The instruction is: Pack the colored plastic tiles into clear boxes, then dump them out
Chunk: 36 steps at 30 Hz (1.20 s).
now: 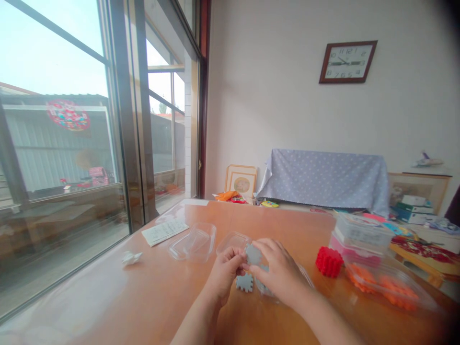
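Both my hands meet over the middle of the table. A grey foam puzzle piece [253, 254] with notched edges is held up between them. My left hand [230, 266] pinches its left edge with thumb and fingertips. My right hand [276, 266] grips the same piece from the right, thumb below and fingers above. Just under my hands another grey notched piece [245, 282] lies flat on the table. Beneath my right hand is a clear plastic container [272, 298] with grey pieces in it, mostly covered by the hand.
Clear plastic lids or trays [196, 243] and a printed paper [165, 232] lie at left, near a crumpled tissue [132, 258]. On the right are a red notched stack [329, 262], a clear tray of orange pieces [422, 292] and stacked plastic boxes [362, 235]. Windows border the table's left side.
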Motion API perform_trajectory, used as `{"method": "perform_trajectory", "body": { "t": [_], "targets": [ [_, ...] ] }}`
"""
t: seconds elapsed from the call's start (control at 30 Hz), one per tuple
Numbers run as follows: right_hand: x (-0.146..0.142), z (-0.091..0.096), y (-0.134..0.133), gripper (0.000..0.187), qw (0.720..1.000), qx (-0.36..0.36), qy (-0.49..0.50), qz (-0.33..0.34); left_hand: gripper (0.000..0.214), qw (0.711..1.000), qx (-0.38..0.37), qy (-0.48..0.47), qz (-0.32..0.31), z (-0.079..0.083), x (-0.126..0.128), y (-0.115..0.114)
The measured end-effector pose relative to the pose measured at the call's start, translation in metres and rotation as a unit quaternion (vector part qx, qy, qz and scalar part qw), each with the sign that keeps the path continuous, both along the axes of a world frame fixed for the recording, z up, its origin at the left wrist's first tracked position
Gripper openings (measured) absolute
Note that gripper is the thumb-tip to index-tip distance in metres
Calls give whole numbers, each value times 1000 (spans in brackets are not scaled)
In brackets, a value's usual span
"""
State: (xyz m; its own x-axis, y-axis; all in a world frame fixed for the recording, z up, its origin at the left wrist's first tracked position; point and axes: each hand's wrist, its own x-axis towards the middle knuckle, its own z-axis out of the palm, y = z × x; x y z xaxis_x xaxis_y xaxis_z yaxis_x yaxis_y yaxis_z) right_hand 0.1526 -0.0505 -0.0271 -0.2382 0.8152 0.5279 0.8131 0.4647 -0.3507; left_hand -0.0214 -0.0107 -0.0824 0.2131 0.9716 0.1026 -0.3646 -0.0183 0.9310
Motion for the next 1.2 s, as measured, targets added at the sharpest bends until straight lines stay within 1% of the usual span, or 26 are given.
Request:
{"method": "perform_trajectory", "body": {
  "t": [0.13, 0.23, 0.3, 0.5, 0.63, 0.73, 0.87, 1.0, 1.1, 1.2],
  "targets": [
    [-1, 1, -1, 42, 1000, -13, -9, -14, 29, 999, 6, 5, -36, 3, 1, -4],
    [8, -2, 5, 42, 1000, -31, -4, -7, 32, 998, 22, 31, -54, 6, 1, -6],
    [18, -4, 9, 44, 999, -39, 0, -6, 35, 997, 29, 53, -54, 9, 1, -7],
    [60, -4, 18, 47, 997, -77, -13, -12, 33, 991, 46, 124, 1, 9, 3, -8],
    [85, -6, 15, 45, 993, -110, -41, -17, 31, 989, 48, 141, 22, 8, 4, -8],
    [97, -8, 11, 43, 988, -141, -66, -20, 32, 987, 56, 144, 31, 8, 5, -9],
    [107, -13, 9, 44, 980, -173, -91, -25, 33, 987, 59, 142, 35, 8, 4, -8],
    [114, -16, 7, 38, 977, -187, -105, -21, 35, 988, 51, 142, 43, 5, 4, -6],
    [115, -18, 6, 35, 978, -181, -104, -20, 33, 987, 48, 142, 52, 3, 4, -3],
    [107, -17, 5, 32, 983, -159, -89, -19, 33, 987, 42, 142, 67, 1, 3, -1]
  ]
}}
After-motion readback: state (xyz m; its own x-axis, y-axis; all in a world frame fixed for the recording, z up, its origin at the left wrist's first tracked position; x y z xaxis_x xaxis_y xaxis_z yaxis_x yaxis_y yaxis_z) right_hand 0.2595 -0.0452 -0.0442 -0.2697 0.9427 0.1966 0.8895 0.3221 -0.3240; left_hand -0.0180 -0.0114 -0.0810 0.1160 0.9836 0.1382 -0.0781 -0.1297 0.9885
